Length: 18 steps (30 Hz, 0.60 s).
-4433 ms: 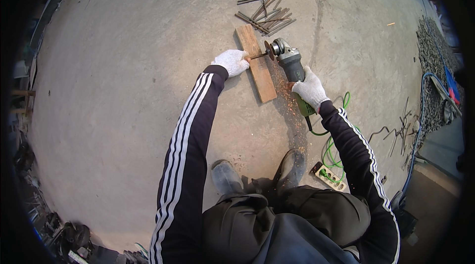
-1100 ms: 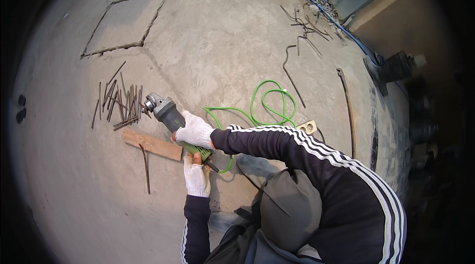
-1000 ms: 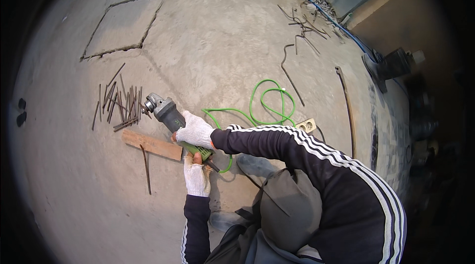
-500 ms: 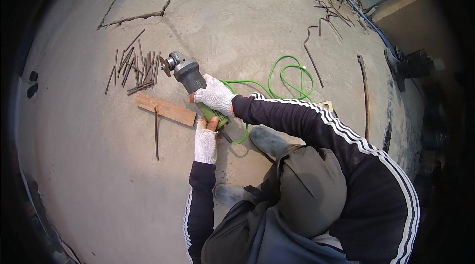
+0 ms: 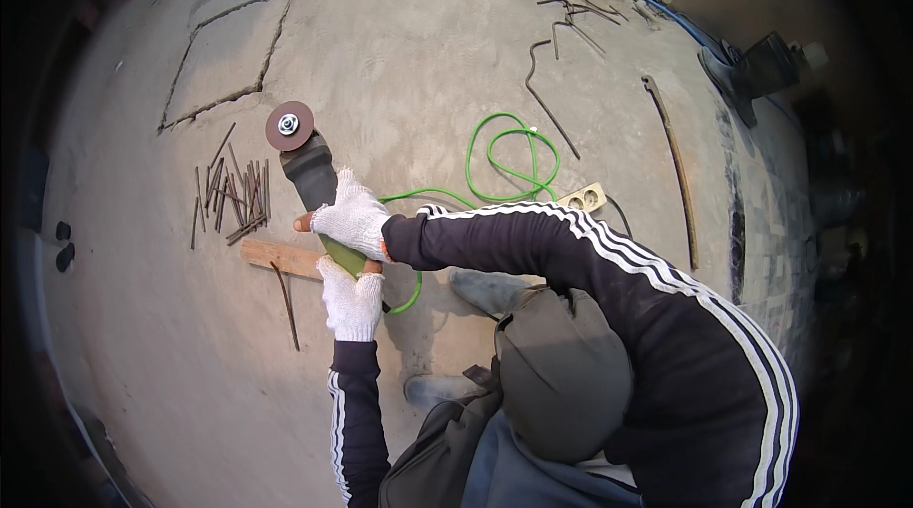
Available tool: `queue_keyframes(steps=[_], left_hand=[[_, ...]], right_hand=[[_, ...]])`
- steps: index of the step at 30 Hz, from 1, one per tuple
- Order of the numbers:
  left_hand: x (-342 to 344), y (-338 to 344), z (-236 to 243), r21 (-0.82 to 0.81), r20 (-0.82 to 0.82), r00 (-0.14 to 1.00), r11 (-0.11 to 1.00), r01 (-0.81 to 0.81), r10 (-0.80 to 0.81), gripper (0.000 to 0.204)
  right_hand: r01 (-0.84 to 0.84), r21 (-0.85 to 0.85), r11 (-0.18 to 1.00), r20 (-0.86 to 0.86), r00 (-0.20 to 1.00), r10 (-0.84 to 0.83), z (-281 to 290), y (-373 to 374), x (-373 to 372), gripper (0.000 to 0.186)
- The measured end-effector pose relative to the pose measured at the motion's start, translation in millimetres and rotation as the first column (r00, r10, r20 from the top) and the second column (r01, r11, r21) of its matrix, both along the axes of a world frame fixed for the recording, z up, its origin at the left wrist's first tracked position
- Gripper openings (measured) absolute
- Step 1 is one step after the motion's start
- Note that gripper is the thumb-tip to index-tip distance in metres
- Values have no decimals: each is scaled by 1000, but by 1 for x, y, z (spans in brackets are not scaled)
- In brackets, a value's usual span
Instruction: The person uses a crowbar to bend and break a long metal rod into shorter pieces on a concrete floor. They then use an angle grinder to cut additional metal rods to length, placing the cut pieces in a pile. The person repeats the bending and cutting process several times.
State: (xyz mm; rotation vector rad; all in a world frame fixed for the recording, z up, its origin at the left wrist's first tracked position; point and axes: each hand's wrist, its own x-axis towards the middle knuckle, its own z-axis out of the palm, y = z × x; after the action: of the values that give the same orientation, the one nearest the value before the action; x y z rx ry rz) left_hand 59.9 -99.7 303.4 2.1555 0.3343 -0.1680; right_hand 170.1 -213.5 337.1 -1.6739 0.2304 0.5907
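A green and dark grey angle grinder (image 5: 311, 181) is held in both of my hands, its brown disc (image 5: 289, 126) turned face up. My right hand (image 5: 352, 217), in a white knit glove with bare fingertips, wraps round the middle of the body. Behind it, my left hand (image 5: 352, 300), gloved alike, grips the rear of the green housing. Partly under the grinder and my left hand lies a wooden block (image 5: 281, 259). One thin steel rod (image 5: 285, 304) leans over the block's edge. Left of the grinder, several short cut rods (image 5: 234, 192) lie in a loose pile.
The grinder's green cord (image 5: 471, 151) loops on the concrete to the right, near a socket block (image 5: 582, 199). A bent rod (image 5: 552, 99), a long rusty bar (image 5: 673, 166) and a tangle of bent rods (image 5: 571, 6) lie farther off. Cracks outline a slab (image 5: 228, 56) at far left.
Both hands have rolled the grinder over, so its disc now shows its flat face instead of its edge. The whole view has also shifted, and more ground shows at the upper left.
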Motion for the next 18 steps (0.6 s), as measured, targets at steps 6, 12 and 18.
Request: queue_keyframes(steps=[6,12,18], left_hand=[[-10,46,24,-63,-44,937,937,342,-345,81],[-133,191,21,41,-225,899,926,-376,375,58],[-256,254,14,292,-339,776,844,-450,532,54]], right_hand=[[174,0,985,15,985,-174,-15,-117,53,82],[477,70,876,107,869,-482,-69,-303,123,37],[725,-16,688,64,687,-723,-158,-434,139,24]])
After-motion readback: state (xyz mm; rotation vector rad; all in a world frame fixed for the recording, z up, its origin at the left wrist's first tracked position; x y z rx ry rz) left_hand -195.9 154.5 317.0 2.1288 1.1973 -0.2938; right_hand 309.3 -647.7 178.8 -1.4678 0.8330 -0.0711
